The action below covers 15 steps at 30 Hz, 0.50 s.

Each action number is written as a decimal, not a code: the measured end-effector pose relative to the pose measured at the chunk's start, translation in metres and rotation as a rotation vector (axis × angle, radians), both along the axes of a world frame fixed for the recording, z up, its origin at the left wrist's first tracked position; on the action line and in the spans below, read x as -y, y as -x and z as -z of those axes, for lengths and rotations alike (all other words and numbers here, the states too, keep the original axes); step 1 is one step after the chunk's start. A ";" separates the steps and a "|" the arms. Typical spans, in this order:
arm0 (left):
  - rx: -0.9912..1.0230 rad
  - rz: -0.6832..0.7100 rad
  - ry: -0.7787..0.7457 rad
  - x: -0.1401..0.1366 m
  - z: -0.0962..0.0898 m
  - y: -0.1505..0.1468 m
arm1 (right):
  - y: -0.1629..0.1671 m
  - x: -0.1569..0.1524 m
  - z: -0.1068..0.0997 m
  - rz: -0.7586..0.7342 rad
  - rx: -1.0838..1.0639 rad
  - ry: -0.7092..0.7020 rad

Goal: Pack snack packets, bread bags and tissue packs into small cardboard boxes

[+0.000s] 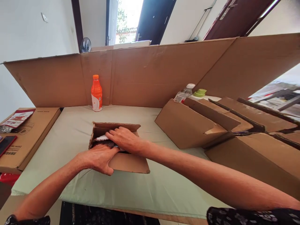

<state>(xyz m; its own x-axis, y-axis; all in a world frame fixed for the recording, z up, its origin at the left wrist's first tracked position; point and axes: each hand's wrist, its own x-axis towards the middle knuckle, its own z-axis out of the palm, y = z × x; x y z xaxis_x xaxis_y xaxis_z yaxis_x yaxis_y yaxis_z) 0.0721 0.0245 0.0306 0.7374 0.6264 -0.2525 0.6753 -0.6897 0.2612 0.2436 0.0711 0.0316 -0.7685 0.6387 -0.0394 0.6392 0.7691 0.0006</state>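
A small open cardboard box [128, 163] sits on the cloth-covered table, its front flap folded out toward me. My left hand [99, 158] lies over its near left edge, fingers reaching down inside and thumb spread out over the flap. From the right, my right hand [123, 139] stretches across the box, fingers extended on a white packet-like item [102, 137] inside. Darker contents show between the two hands, too covered to name. Some fingertips of both hands are hidden in the box.
An orange bottle [96, 93] stands behind the box, before a tall cardboard screen [150, 75]. At right are large open cartons [189, 125], a clear bottle [186, 92] and a green lid-like item [200, 92]. A flat carton [44, 125] at left bears a phone [7, 144] and a pouch [18, 118].
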 end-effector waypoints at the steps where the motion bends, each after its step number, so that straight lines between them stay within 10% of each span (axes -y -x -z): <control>1: -0.039 -0.014 -0.001 0.001 -0.001 -0.001 | -0.001 -0.001 0.005 0.002 0.011 0.027; 15: 0.047 -0.017 0.098 -0.005 -0.003 0.002 | -0.007 -0.015 0.006 0.014 -0.074 0.396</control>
